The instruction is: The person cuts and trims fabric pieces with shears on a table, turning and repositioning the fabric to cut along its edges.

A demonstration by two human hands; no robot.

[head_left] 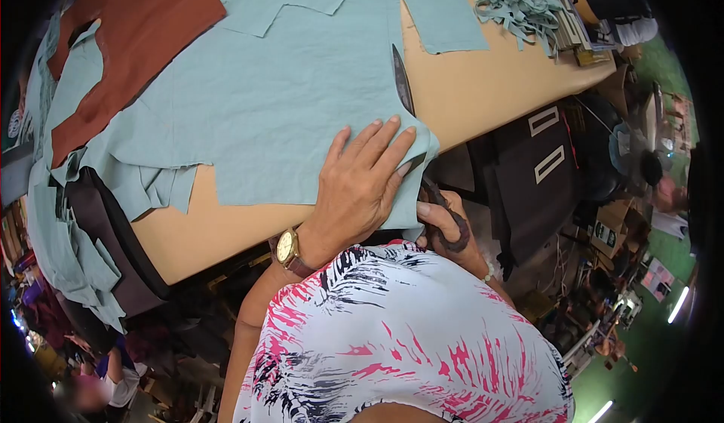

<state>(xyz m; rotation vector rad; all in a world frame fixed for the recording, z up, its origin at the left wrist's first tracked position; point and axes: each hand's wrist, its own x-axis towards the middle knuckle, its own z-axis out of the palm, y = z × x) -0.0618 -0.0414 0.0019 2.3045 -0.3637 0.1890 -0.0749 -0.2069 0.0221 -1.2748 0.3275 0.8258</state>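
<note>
Light teal fabric (256, 91) lies spread over the tan table (483, 95) and hangs past its front edge. My left hand (362, 178) rests flat on the fabric near that edge, fingers slightly apart, holding nothing. At the edge, my right hand (451, 223) is wrapped round the dark handles of a pair of scissors (403, 83). One dark blade shows beyond the fabric's right side, pointing away from me; the fabric covers the part between blade and handles.
Rust-brown fabric (158, 38) lies at the upper left. A heap of teal strips (520, 4) sits at the upper right beside stacked books or papers (577, 27). Dark cloth (535, 181) hangs right of the table. Another person (113, 378) is at the lower left.
</note>
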